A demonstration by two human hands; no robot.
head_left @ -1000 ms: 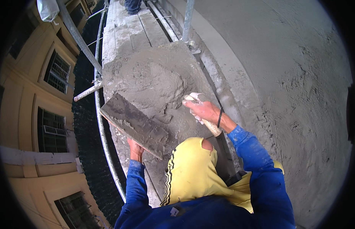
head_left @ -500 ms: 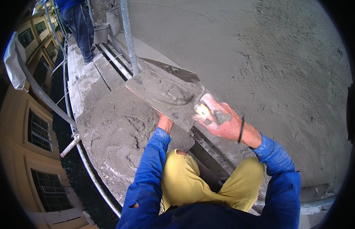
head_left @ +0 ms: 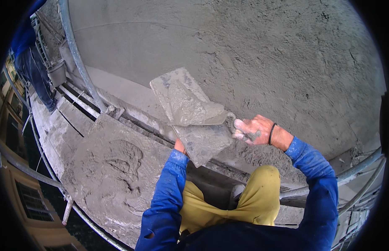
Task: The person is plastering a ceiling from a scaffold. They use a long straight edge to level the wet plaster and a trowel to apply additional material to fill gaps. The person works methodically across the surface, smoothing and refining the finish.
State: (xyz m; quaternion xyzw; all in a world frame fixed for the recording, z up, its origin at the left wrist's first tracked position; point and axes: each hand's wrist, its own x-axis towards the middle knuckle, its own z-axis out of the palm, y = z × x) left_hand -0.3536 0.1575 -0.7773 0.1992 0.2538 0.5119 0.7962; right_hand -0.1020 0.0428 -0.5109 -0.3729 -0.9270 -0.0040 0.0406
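My left hand is mostly hidden beneath a flat mortar hawk, closed and supporting it from below. Across the hawk lies a trowel, its blade loaded with wet grey mortar. Fingers of my right hand are wrapped around the trowel's handle, with mortar smeared on the skin. A grey plastered wall rises just beyond both tools. To the left, a broad heap of wet mortar spreads over the scaffold planks.
A scaffold pole stands upright at the far left, near a bucket and another person on the planks. A tube guardrail borders the outer side. More tubes cross at right. Gaps run between planks and wall.
The hawk has turned, its far end now pointing up toward the wall. The trowel blade now lies across it under the mortar. My view has swung right.
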